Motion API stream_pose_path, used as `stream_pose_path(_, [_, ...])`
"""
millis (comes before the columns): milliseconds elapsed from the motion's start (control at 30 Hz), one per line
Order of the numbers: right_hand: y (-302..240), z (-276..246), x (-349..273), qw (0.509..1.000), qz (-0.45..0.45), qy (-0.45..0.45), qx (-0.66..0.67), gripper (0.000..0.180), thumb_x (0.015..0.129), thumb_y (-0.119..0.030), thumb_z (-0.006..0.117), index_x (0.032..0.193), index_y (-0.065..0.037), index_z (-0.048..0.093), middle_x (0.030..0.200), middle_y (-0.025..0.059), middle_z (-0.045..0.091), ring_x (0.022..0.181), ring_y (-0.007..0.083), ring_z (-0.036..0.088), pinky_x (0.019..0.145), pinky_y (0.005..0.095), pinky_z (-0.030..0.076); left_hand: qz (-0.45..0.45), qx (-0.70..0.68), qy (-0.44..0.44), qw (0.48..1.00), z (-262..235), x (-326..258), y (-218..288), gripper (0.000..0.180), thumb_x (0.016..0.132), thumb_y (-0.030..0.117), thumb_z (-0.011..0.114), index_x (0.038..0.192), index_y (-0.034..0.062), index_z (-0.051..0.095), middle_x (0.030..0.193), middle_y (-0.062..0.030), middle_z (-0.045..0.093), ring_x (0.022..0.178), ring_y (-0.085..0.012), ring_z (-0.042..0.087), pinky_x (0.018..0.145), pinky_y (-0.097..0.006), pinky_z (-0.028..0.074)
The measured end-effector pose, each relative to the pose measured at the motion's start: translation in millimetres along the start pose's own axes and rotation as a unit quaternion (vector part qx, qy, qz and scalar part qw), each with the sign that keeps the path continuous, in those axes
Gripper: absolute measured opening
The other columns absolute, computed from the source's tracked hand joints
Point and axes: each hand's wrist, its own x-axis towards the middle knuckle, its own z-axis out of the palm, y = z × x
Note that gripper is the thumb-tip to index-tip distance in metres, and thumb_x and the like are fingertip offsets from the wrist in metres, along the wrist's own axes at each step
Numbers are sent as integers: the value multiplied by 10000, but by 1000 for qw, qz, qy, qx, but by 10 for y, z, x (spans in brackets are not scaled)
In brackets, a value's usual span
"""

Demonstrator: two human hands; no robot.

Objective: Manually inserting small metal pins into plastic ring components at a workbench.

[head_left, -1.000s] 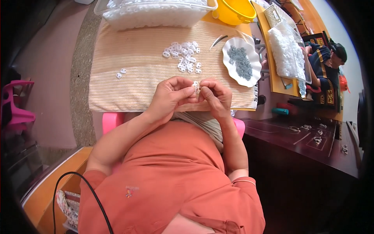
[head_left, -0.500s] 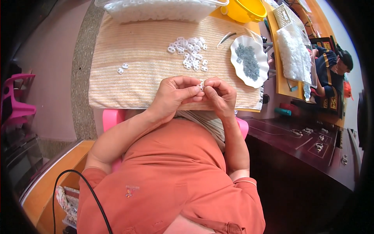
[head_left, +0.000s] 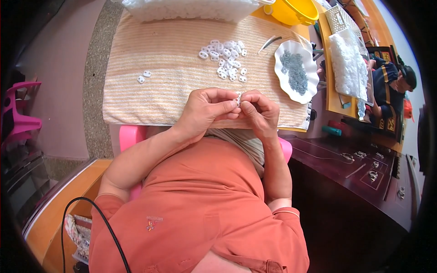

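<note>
Between the fingertips of both hands is a small white plastic piece with holes (head_left: 238,98), partly hidden by the fingers. My left hand (head_left: 207,108) pinches it from the left, and my right hand (head_left: 259,111) pinches it from the right. Beyond the hands, a loose pile of similar white two-holed pieces (head_left: 226,57) lies on the striped towel (head_left: 164,59). Two more white pieces (head_left: 144,77) rest apart at the left. A white scalloped plate (head_left: 307,91) to the right holds many small grey translucent parts (head_left: 295,70).
A clear bin of white pieces (head_left: 182,10) and a yellow bucket (head_left: 296,12) stand at the far edge. Curved tweezers (head_left: 269,43) lie near the plate. At right, a co-worker (head_left: 389,84) sits by another bin of white pieces (head_left: 347,63). A pink chair (head_left: 22,111) is at left.
Both hands stay pinched together on the white piece, with only slight finger movement. The view has shifted a little, so the table's things sit slightly differently in the picture.
</note>
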Motion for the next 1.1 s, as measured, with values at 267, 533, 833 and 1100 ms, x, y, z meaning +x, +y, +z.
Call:
stream_pose_path(267, [-21, 0, 3, 999, -13, -11, -29, 45, 887, 46, 604, 923, 40, 630, 913, 63, 614, 777, 91, 591, 668, 200, 486, -4, 30, 2, 1000, 6, -13, 13, 195, 883, 13, 627, 1062, -64, 628, 913, -104, 674, 783, -117, 663, 732, -218, 563])
stream_pose_path(533, [-43, 46, -8, 997, -34, -14, -65, 30, 881, 39, 612, 904, 36, 632, 901, 76, 613, 802, 117, 588, 694, 222, 476, 15, 41, -4, 999, -14, -14, -47, 169, 872, 9, 638, 1037, -29, 647, 906, -83, 683, 783, -112, 657, 735, -236, 556])
stream_pose_path(833, [11, 29, -13, 997, -41, -8, -66, 31, 894, 6, 617, 906, 29, 634, 890, 60, 615, 793, 102, 567, 687, 208, 451, 22, 37, -4, 999, -24, 8, -85, 180, 877, 16, 637, 1050, -33, 640, 921, -89, 682, 785, -114, 659, 736, -232, 558])
stream_pose_path(1100, [3, 36, -32, 996, -34, -12, -81, 83, 939, -41, 578, 927, 32, 615, 903, 40, 608, 808, 76, 549, 713, 196, 443, 24, 38, -5, 999, -22, 3, -80, 181, 878, 17, 638, 1052, -34, 638, 926, -90, 680, 803, -119, 658, 744, -235, 558])
